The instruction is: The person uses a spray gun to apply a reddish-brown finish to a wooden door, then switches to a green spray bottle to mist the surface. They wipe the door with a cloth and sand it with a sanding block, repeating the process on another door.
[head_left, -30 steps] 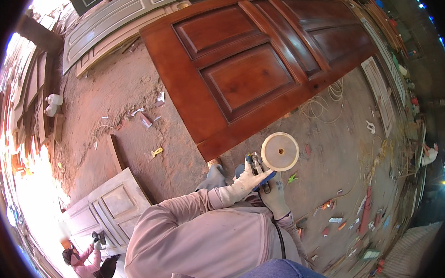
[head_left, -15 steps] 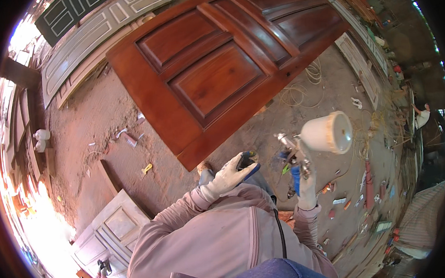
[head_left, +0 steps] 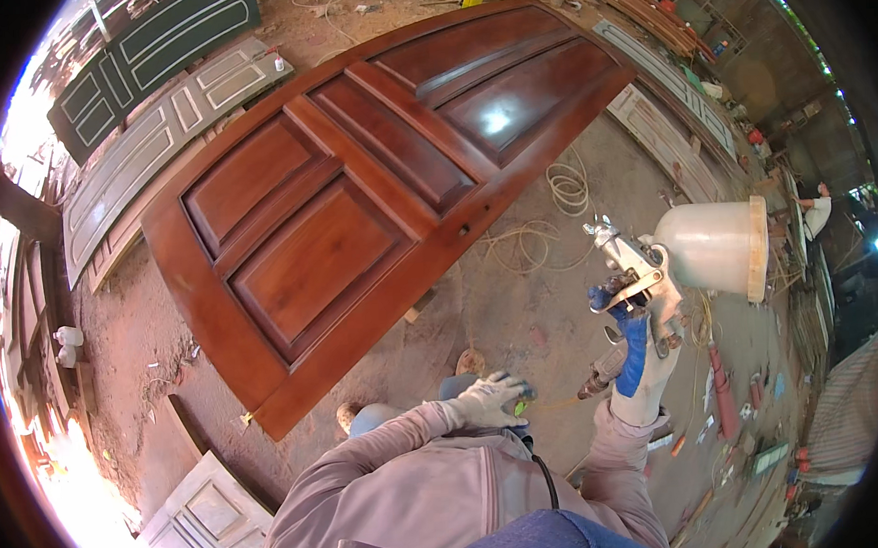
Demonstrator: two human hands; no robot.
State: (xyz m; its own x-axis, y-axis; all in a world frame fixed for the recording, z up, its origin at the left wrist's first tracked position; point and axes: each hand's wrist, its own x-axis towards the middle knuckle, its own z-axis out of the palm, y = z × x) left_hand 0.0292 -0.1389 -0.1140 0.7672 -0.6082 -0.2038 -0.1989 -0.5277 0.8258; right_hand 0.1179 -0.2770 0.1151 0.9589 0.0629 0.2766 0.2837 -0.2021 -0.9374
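My right hand (head_left: 649,363), in a white and blue work glove, grips a metal spray gun (head_left: 645,280) by its handle. A whitish plastic paint cup (head_left: 707,246) with a yellowed rim sticks out to the right of the gun. The nozzle points up and left, apart from a glossy reddish-brown panelled wooden door (head_left: 457,236). That door lies raised above the ground ahead of me. Gloved too, my left hand (head_left: 492,401) is near my waist below the door's near edge, fingers stretched out and holding nothing visible. A small green patch shows beside its fingertips.
Coiled pale hose (head_left: 568,188) lies on the floor right of the door. Grey (head_left: 173,119) and dark green (head_left: 145,57) panelled doors stand at the far left, and a pale door (head_left: 205,519) is at the lower left. A red cylinder (head_left: 723,389) and scattered debris lie at the right.
My right hand has raised the spray gun and moved it to the right. My left hand has dropped lower. The view has shifted, so the brown door appears farther left.
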